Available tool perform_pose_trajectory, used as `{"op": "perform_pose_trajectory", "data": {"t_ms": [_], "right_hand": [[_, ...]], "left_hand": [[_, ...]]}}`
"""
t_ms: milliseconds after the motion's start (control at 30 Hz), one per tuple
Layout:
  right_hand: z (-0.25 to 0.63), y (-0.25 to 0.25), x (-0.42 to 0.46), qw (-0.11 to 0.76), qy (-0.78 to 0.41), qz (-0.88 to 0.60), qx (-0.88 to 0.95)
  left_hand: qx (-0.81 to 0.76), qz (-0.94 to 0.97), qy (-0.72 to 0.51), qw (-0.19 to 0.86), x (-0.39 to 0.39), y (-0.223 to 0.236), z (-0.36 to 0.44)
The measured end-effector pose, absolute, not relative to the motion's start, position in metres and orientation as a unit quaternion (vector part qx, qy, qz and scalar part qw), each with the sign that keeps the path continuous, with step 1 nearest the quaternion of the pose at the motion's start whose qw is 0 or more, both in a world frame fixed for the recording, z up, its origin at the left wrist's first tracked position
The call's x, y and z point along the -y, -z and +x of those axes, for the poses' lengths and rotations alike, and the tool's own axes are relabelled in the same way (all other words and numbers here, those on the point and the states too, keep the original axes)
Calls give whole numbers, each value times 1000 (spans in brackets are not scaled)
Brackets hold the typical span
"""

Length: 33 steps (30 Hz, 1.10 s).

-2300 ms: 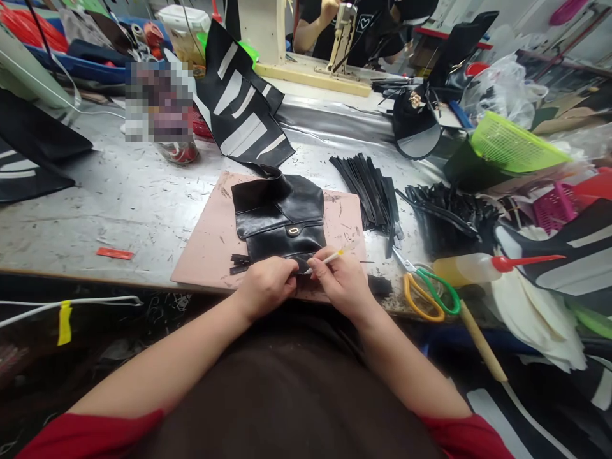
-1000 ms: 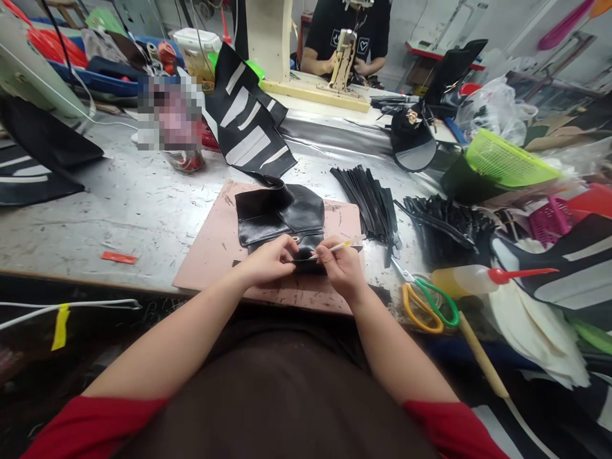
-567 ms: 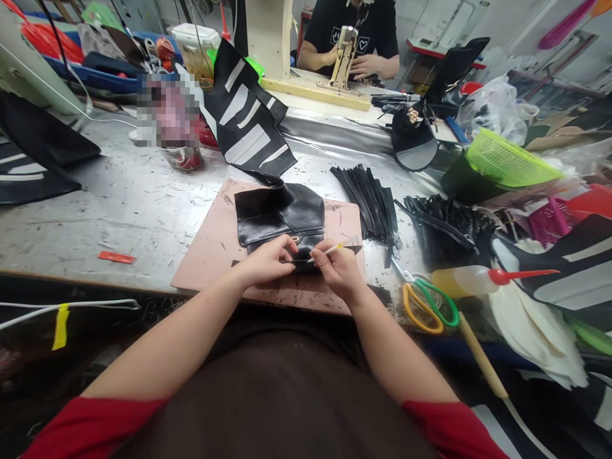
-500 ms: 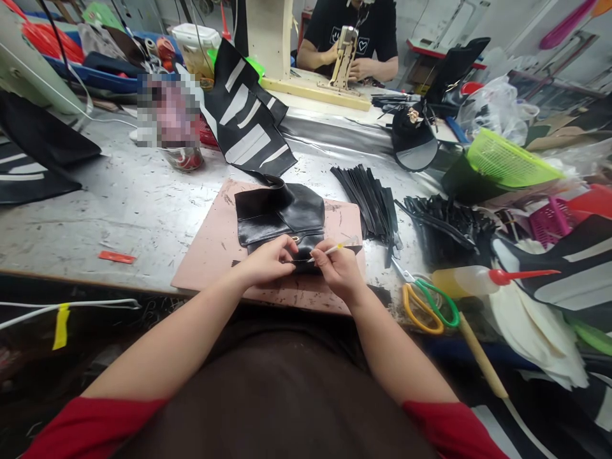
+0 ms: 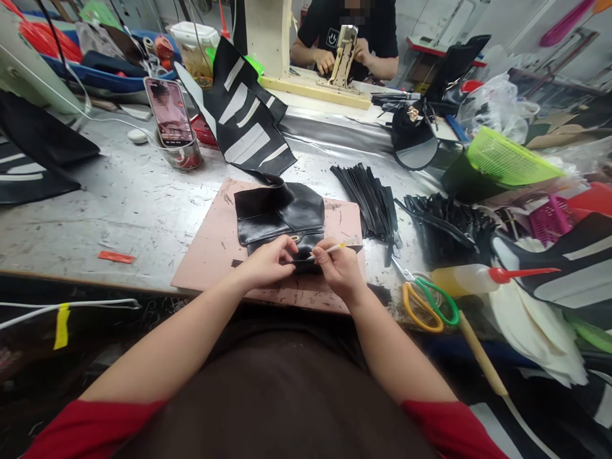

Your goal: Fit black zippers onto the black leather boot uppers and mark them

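Observation:
A shiny black leather piece (image 5: 306,207) with a zip and a small gold-coloured zip pull (image 5: 295,238) lies on a pinkish board (image 5: 210,245). My left hand (image 5: 271,260) rests at its lower left, fingers bent and pinched on the near edge of the leather. In my right hand (image 5: 342,271) is a slim white pen-like tool (image 5: 337,247) with a yellow band, held like a pen. Its tip meets the leather's near edge, right of my left fingers. Black strips (image 5: 366,204) lie fanned out beyond my right hand.
Scissors (image 5: 433,306) with yellow and green handles and a red-nozzled bottle (image 5: 461,280) lie to the right. A phone (image 5: 171,111) leans in a tin (image 5: 184,156) at the left. Opposite, a person (image 5: 344,48) works at a sewing machine (image 5: 343,57).
My right hand and the white pen-like tool have shifted very slightly at the leather's near edge. My left hand keeps its place. Across the table, the person's hands have moved further apart.

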State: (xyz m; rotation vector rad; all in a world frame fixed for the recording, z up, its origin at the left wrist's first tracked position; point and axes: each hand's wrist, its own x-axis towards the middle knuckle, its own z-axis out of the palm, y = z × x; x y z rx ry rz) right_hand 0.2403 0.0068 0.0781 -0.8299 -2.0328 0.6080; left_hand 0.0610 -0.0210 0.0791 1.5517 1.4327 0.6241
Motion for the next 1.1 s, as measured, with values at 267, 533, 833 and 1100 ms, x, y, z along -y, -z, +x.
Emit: {"op": "perform_pose_trajectory", "data": {"t_ms": [267, 533, 833, 1100], "right_hand": [[249, -87, 15, 418, -264, -348, 797], [260, -86, 44, 374, -311, -402, 776], [259, -80, 45, 363, -307, -410, 778], [257, -80, 45, 349, -278, -413, 794]], "left_hand": [[-538, 782, -266, 164, 50, -72, 69], [-390, 865, -306, -83, 65, -55, 75], [-368, 868, -312, -119, 66, -50, 75], [-370, 867, -315, -110, 65, -53, 76]]}}
